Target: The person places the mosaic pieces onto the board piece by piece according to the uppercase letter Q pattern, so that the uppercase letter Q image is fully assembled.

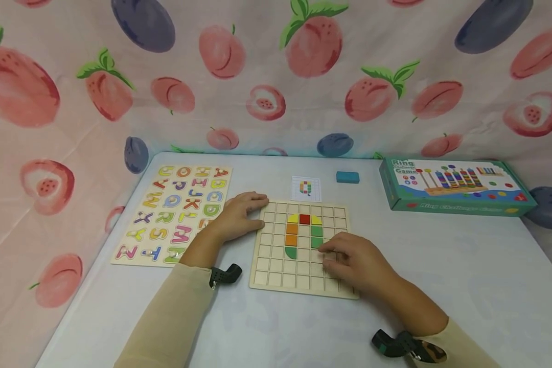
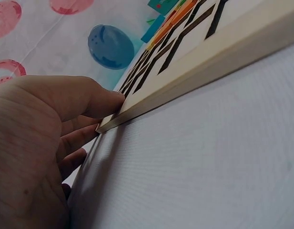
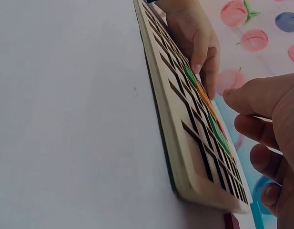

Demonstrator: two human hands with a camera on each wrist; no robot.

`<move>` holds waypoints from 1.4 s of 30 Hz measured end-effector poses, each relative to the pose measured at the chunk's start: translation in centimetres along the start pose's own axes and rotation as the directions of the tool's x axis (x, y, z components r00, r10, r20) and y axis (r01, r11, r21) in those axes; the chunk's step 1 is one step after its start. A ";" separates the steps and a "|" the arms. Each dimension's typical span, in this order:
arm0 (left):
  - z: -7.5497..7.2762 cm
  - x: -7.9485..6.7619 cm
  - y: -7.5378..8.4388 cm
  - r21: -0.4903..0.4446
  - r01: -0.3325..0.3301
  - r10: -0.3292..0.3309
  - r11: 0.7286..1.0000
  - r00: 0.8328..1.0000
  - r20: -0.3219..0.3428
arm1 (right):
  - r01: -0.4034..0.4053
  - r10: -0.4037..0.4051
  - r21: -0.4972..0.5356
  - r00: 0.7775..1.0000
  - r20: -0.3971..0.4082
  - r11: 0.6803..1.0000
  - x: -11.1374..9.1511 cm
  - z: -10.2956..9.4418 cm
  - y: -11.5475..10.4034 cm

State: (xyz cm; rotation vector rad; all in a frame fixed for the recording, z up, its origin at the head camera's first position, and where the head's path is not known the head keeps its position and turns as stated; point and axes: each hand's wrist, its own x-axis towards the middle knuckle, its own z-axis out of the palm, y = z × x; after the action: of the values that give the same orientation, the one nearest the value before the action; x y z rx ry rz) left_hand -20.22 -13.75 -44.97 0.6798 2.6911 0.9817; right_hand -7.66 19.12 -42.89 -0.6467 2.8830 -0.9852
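A wooden grid board (image 1: 276, 278) lies on the table, bearing coloured pieces in an arch: a red square (image 1: 304, 219) between two yellow rounded corners, orange squares (image 1: 292, 240) down the left, green squares (image 1: 317, 231) down the right. A green rounded corner (image 1: 291, 253) sits below the orange ones. My left hand (image 1: 239, 217) rests at the board's upper left, its thumb (image 2: 106, 100) on the rim and its fingers stretched along the side. Over the board's right part, my right hand (image 1: 361, 260) has loosely bent fingers, index tip at the lower green square; nothing shows between its fingers.
A pattern card (image 1: 296, 196) with a coloured shape lies behind the board, beside a blue block (image 1: 347, 177). An alphabet puzzle board (image 1: 140, 204) is at the left. At the back right lies a Ring Challenge Game box (image 1: 455, 186). A fruit-print cloth (image 1: 303, 102) hangs behind the table.
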 end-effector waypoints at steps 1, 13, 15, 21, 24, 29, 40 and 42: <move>0.0 0.0 0.0 0.000 0.001 -0.001 1.000 1.000 0.000 | -0.003 0.003 -0.003 1.000 -0.003 1.000 -0.3 -0.2 0.1; 0.1 0.0 0.0 0.010 0.003 -0.003 1.000 1.000 0.000 | -0.001 -0.006 -0.092 0.996 -0.084 0.996 -3.0 -2.6 2.7; 0.0 0.0 0.0 0.010 0.005 -0.005 1.000 1.000 0.002 | -0.020 0.009 -0.126 0.996 -0.087 0.992 -3.4 -2.9 3.2; 0.0 -0.1 0.1 -0.001 0.002 -0.002 1.000 1.000 -0.001 | -0.058 0.043 -0.186 0.995 -0.085 0.981 -4.3 -3.7 4.3; 0.0 0.0 0.0 -0.006 -0.002 0.002 1.000 1.000 -0.001 | -0.065 0.049 -0.207 0.995 -0.082 0.976 -4.6 -3.9 4.6; 0.0 0.0 0.0 -0.002 0.000 0.000 1.000 1.000 -0.001 | -0.061 0.048 -0.225 0.997 -0.063 0.973 -4.8 -3.8 5.0; 0.2 0.0 -0.1 0.000 0.007 -0.007 1.000 1.000 -0.004 | -0.073 0.066 -0.224 0.997 -0.039 0.972 -4.8 -3.3 5.4; 0.2 0.0 -0.1 -0.001 0.008 -0.008 1.000 1.000 -0.007 | -0.076 0.070 -0.218 0.997 -0.035 0.973 -4.7 -3.3 5.3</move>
State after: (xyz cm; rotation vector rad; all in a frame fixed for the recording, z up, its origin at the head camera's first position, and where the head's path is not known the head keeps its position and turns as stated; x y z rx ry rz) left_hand -20.18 -13.70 -45.19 0.6658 2.6971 0.9851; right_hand -5.86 26.69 -43.89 -0.5363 3.0421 -0.6776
